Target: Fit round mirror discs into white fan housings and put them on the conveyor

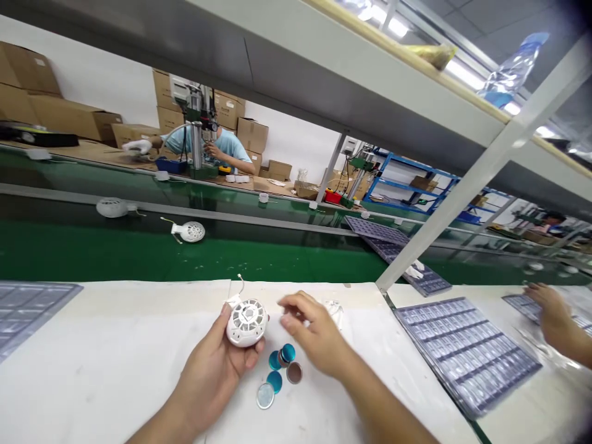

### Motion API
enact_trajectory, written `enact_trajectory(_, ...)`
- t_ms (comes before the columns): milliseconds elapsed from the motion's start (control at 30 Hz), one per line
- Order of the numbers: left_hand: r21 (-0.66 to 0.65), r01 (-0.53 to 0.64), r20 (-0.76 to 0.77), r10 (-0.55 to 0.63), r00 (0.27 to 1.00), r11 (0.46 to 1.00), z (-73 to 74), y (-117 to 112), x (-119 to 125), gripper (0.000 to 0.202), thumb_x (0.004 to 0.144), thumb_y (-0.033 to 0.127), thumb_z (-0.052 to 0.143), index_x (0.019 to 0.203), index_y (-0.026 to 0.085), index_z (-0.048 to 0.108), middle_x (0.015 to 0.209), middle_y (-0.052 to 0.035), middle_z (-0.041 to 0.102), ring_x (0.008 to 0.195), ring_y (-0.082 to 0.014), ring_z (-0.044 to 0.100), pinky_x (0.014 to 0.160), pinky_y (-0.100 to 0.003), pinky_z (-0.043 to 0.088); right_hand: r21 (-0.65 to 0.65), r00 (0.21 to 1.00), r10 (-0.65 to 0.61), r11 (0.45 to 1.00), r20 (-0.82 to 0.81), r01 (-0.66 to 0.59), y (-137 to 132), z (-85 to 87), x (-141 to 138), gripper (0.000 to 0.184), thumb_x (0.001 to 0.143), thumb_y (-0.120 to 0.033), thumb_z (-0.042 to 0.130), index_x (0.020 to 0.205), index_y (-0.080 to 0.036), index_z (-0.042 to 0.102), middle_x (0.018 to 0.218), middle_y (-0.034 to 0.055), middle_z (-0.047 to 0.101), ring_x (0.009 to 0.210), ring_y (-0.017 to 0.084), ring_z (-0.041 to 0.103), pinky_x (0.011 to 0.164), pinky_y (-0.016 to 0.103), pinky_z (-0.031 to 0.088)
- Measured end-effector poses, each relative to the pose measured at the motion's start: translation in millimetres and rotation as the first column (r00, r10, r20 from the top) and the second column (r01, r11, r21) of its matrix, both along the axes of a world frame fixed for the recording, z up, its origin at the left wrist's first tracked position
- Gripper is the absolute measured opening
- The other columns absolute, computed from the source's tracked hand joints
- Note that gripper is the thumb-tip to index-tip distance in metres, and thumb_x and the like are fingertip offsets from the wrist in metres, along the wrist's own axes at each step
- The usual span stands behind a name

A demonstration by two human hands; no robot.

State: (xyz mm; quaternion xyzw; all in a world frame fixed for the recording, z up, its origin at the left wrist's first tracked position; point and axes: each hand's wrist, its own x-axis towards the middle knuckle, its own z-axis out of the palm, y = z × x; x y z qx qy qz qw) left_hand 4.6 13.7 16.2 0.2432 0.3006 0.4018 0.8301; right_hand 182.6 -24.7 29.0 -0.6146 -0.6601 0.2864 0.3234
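White round device, hand-held, with loose discs

Head view. Device, one: gripped in the left hand, above the white counter. Right hand: at the device's three o'clock, fingers loosely curled, thumb and forefinger parted. Discs, blue, brown and silvery: clustered on counter, five o'clock. Compartmented tray: three o'clock, farther out. White vented unit: eleven o'clock, on green belt.

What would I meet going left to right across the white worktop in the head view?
Tray at the left edge, left hand holding a round white device, right hand, large compartmented tray, another person's hand.
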Motion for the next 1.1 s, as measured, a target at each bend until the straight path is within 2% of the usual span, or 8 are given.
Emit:
enact_trajectory(67, 0.015, -0.021, -0.041, 0.022, 0.999, 1.000, -1.0, 3, -1, 0.032, 0.093, 0.044, 0.052, 0.109, 0.018, 0.062, 0.081, -0.0060, 0.068, 0.062, -0.0179, 0.059, 0.051, -0.027, 0.046, -0.120, 0.993, 0.041, 0.992, 0.108, -0.028, -1, -3.0, 20, 0.017, 0.088, -0.024, 0.055, 0.100, -0.024, 0.067, 0.088, 0.0013, 0.067, 0.079, 0.018, 0.061, 0.072, 0.029, 0.046)
enact_trajectory(133, 0.026, 0.010, -0.045, -0.009, 0.999, 1.000, -1.9, 4, -1, 0.034, 0.091, 0.048, 0.052, 0.105, 0.019, 0.062, 0.078, -0.0044, 0.067, 0.060, -0.0171, 0.057, 0.048, -0.026, 0.044, -0.213, 0.984, 0.106, 0.974, 0.143, -0.074, -2, -9.4, 32, 0.015, 0.077, -0.022, 0.067, 0.092, -0.025, 0.069, 0.071, -0.0020, 0.064, 0.064, 0.017, 0.058, 0.059, 0.027, 0.041)
enact_trajectory(267, 0.069, 0.093, -0.068, -0.089, 0.994, 0.993, -3.8, 3, 0, 0.038, 0.091, 0.055, 0.048, 0.093, 0.020, 0.062, 0.067, -0.0034, 0.064, 0.060, -0.0172, 0.054, 0.050, -0.025, 0.045, -0.263, 0.982, 0.108, 0.963, 0.157, -0.064, -1, -22.6, 29, 0.014, 0.072, -0.022, 0.070, 0.084, -0.024, 0.063, 0.068, -0.0027, 0.063, 0.060, 0.016, 0.054, 0.053, 0.024, 0.034)
enact_trajectory(400, 0.124, 0.125, -0.104, -0.112, 0.988, 0.984, -5.7, 2, 1, 0.036, 0.092, 0.053, 0.047, 0.099, 0.020, 0.060, 0.075, -0.0050, 0.066, 0.064, -0.0182, 0.055, 0.053, -0.027, 0.045, -0.233, 0.993, 0.090, 0.970, 0.072, -0.071, 0, -17.5, 22, 0.006, 0.084, -0.017, 0.056, 0.082, -0.023, 0.057, 0.074, -0.0019, 0.068, 0.064, 0.014, 0.057, 0.058, 0.023, 0.039)
enact_trajectory(500, 0.163, 0.129, -0.120, -0.111, 0.987, 0.978, -5.7, -1, 3, 0.033, 0.092, 0.048, 0.051, 0.110, 0.021, 0.056, 0.076, -0.0034, 0.065, 0.064, -0.0181, 0.056, 0.053, -0.028, 0.045, -0.124, 0.987, 0.075, 0.988, -0.145, -0.094, -7, -6.8, 18, 0.008, 0.091, -0.019, 0.051, 0.089, -0.023, 0.058, 0.072, -0.0031, 0.065, 0.066, 0.013, 0.059, 0.064, 0.023, 0.044)
enact_trajectory(600, 0.186, 0.169, -0.141, -0.143, 0.980, 0.968, -6.3, -5, 5, 0.043, 0.093, 0.049, 0.050, 0.125, 0.022, 0.049, 0.071, -0.0007, 0.063, 0.056, -0.0163, 0.052, 0.055, -0.030, 0.044, -0.053, 0.890, 0.033, 0.997, -0.455, -0.064, -19, -3.0, 12, 0.010, 0.093, -0.028, 0.055, 0.102, -0.024, 0.057, 0.071, -0.0039, 0.059, 0.059, 0.012, 0.056, 0.056, 0.023, 0.045)
enact_trajectory(667, 0.202, 0.197, -0.146, -0.169, 0.975, 0.959, -8.0, -7, 5, 0.048, 0.093, 0.050, 0.049, 0.131, 0.022, 0.044, 0.068, 0.0005, 0.062, 0.055, -0.0162, 0.051, 0.058, -0.032, 0.044, -0.058, 0.833, 0.008, 0.997, -0.554, -0.048, -26, -5.1, 6, 0.013, 0.093, -0.031, 0.057, 0.104, -0.024, 0.054, 0.072, -0.0040, 0.059, 0.054, 0.012, 0.055, 0.051, 0.024, 0.045)
enact_trajectory(1100, 0.240, 0.229, -0.152, -0.196, 0.969, 0.944, -13.6, -11, 8, 0.041, 0.096, 0.043, 0.047, 0.132, 0.024, 0.042, 0.070, 0.0018, 0.060, 0.061, -0.0169, 0.054, 0.062, -0.034, 0.044, 0.084, 0.907, 0.044, 0.996, -0.419, -0.010, -25, -5.0, -10, 0.011, 0.090, -0.021, 0.060, 0.093, -0.026, 0.069, 0.066, -0.0032, 0.067, 0.051, 0.011, 0.061, 0.049, 0.021, 0.047)
